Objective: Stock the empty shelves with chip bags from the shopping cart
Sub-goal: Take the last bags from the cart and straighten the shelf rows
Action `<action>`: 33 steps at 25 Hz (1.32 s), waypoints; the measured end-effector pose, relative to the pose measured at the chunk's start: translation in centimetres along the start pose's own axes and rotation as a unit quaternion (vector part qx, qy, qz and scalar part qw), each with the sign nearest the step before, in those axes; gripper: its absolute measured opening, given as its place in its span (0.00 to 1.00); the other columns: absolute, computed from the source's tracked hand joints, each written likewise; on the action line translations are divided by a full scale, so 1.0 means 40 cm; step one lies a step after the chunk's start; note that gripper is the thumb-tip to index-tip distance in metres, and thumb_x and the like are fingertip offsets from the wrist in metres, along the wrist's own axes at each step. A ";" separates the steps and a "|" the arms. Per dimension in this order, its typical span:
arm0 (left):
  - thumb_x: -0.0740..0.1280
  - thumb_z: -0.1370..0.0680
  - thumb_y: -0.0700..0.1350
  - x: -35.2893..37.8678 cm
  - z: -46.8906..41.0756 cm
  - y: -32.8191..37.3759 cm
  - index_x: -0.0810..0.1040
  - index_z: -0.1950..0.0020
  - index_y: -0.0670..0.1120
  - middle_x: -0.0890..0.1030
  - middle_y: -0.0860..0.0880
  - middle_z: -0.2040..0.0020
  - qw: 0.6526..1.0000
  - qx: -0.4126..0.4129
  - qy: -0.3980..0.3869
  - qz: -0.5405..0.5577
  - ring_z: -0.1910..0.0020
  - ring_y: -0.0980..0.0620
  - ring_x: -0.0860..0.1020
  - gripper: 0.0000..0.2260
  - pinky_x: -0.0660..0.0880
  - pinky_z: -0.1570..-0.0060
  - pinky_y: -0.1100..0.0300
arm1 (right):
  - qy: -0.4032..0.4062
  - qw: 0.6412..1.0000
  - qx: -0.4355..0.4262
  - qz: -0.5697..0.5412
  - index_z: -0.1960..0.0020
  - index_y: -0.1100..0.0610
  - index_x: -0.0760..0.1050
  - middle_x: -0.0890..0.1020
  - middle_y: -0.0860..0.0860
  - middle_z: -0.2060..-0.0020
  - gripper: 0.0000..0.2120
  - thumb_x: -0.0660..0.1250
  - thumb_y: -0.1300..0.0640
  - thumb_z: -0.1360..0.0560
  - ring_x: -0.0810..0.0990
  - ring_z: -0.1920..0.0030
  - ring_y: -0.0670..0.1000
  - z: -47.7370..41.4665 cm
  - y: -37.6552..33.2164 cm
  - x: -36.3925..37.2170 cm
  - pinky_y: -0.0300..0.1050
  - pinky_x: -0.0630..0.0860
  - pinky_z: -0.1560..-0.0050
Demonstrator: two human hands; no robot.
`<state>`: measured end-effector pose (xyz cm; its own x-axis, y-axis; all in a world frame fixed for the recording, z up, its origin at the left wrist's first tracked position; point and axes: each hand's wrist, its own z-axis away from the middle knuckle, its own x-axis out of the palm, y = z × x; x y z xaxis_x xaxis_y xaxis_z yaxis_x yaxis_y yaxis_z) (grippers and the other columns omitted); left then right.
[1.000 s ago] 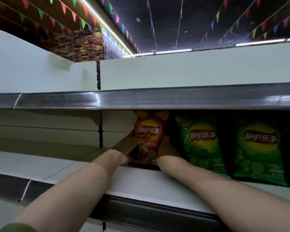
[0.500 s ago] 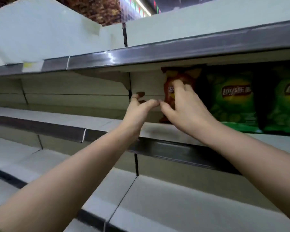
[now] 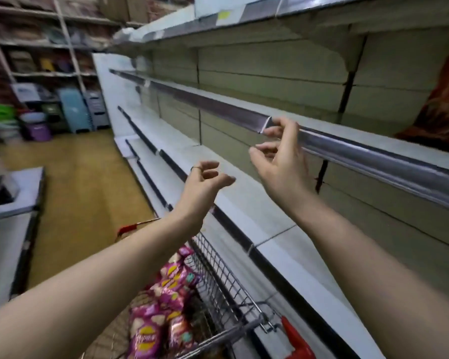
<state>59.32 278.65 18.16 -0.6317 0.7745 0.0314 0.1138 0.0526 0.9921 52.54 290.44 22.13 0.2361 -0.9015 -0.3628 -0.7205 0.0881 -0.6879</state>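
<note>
**Between bags: hands free, cart next**

We face the long run of shelves (image 3: 244, 193), tier on tier, nearly all bare. The shopping cart (image 3: 218, 268) stands just below us against the lowest tier, with pink chip bags (image 3: 163, 301) heaped inside its wire basket. At the far right edge an orange chip bag (image 3: 443, 99) stands on the upper shelf behind the shiny price rail (image 3: 373, 154); only part of it shows.

We judge the step in hand to be the return trip: one bag placed, the next not yet picked. Our right hand (image 3: 277, 161) hangs in front of the rail, fingers loosely curled, holding nothing. Our left hand (image 3: 205, 182) floats lower, half open with the thumb out and a ring on one finger, also empty.

The next move calls for dropping both hands into the cart and taking a bag by its top, gently, since these puffed packets crush easily.

Half a second ago both hands were up at the orange bag, the right one touching it; now they are pulled back and our view has swung left and down, bringing the cart and aisle into sight.
</note>
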 end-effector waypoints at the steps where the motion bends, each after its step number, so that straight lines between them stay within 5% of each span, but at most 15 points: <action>1: 0.72 0.31 0.42 -0.034 0.024 -0.028 0.70 0.41 0.45 0.76 0.48 0.51 0.999 -0.016 0.036 0.000 0.51 0.51 0.76 0.21 0.72 0.50 0.56 | -0.037 0.999 0.002 -0.013 0.33 0.58 0.60 0.69 0.51 0.44 0.24 0.65 0.60 0.25 0.75 0.51 0.48 0.020 0.011 0.039 0.43 0.74 0.48; 6: 0.68 0.26 0.37 -0.165 0.155 -0.158 0.70 0.41 0.43 0.77 0.45 0.49 0.978 -0.094 0.185 -0.017 0.55 0.53 0.76 0.15 0.71 0.59 0.63 | -0.194 0.978 0.046 -0.051 0.33 0.58 0.60 0.69 0.52 0.43 0.23 0.64 0.60 0.25 0.74 0.59 0.43 0.131 0.071 0.214 0.39 0.69 0.51; 12: 0.65 0.24 0.37 -0.281 0.229 -0.291 0.68 0.39 0.42 0.77 0.46 0.51 0.947 -0.206 0.246 -0.014 0.63 0.56 0.77 0.15 0.73 0.69 0.66 | -0.340 0.932 0.104 -0.066 0.31 0.56 0.57 0.69 0.53 0.40 0.25 0.63 0.58 0.24 0.76 0.47 0.54 0.237 0.148 0.434 0.56 0.76 0.45; 14: 0.65 0.24 0.37 -0.325 0.209 -0.344 0.68 0.40 0.42 0.77 0.48 0.54 0.940 -0.226 0.257 -0.013 0.63 0.57 0.76 0.14 0.71 0.70 0.68 | -0.368 0.919 0.132 -0.050 0.29 0.55 0.56 0.69 0.52 0.40 0.26 0.62 0.58 0.24 0.75 0.46 0.53 0.251 0.184 0.511 0.53 0.76 0.46; 17: 0.66 0.25 0.36 -0.389 0.158 -0.426 0.68 0.42 0.41 0.75 0.48 0.56 0.928 -0.260 0.267 -0.007 0.63 0.56 0.73 0.13 0.71 0.67 0.66 | -0.412 0.888 0.201 -0.033 0.29 0.55 0.56 0.71 0.53 0.40 0.26 0.62 0.59 0.23 0.77 0.49 0.53 0.266 0.251 0.616 0.48 0.79 0.51; 20: 0.65 0.24 0.35 -0.443 0.101 -0.518 0.67 0.44 0.41 0.75 0.45 0.52 0.913 -0.311 0.264 0.012 0.62 0.56 0.73 0.11 0.70 0.66 0.65 | -0.447 0.859 0.247 0.032 0.31 0.56 0.57 0.73 0.55 0.41 0.23 0.62 0.57 0.23 0.78 0.47 0.56 0.298 0.350 0.724 0.57 0.77 0.47; 23: 0.64 0.23 0.34 -0.466 0.051 -0.614 0.68 0.52 0.44 0.75 0.45 0.53 0.901 -0.348 0.258 0.015 0.62 0.55 0.73 0.06 0.71 0.69 0.66 | -0.476 0.829 0.282 0.081 0.30 0.58 0.58 0.74 0.55 0.39 0.24 0.63 0.56 0.22 0.76 0.43 0.56 0.344 0.468 0.799 0.52 0.75 0.42; 28: 0.66 0.25 0.36 -0.473 -0.012 -0.803 0.69 0.46 0.42 0.77 0.46 0.55 0.869 -0.408 0.280 0.015 0.57 0.50 0.76 0.10 0.73 0.47 0.53 | -0.526 0.764 0.351 0.128 0.36 0.63 0.64 0.78 0.57 0.45 0.21 0.64 0.54 0.23 0.77 0.48 0.57 0.439 0.703 0.921 0.45 0.73 0.55; 30: 0.67 0.26 0.37 -0.474 -0.029 -0.871 0.70 0.46 0.43 0.76 0.46 0.55 0.855 -0.424 0.299 0.011 0.55 0.49 0.75 0.11 0.71 0.54 0.57 | -0.550 0.728 0.382 0.148 0.35 0.64 0.65 0.77 0.60 0.44 0.22 0.64 0.53 0.23 0.77 0.45 0.59 0.490 0.796 0.976 0.44 0.71 0.55; 33: 0.66 0.25 0.35 -0.479 -0.039 -0.956 0.71 0.57 0.46 0.76 0.48 0.60 0.841 -0.451 0.297 0.016 0.59 0.51 0.74 0.06 0.70 0.66 0.63 | -0.582 0.671 0.429 0.164 0.32 0.66 0.62 0.73 0.61 0.36 0.30 0.66 0.49 0.24 0.73 0.37 0.61 0.585 0.908 1.047 0.48 0.71 0.43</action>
<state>65.87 260.83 -20.20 -0.9417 0.3001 -0.1521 -0.3215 -0.6696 0.6696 51.51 265.81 -32.74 0.8658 0.1239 -0.4849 -0.3355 0.8627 -0.3785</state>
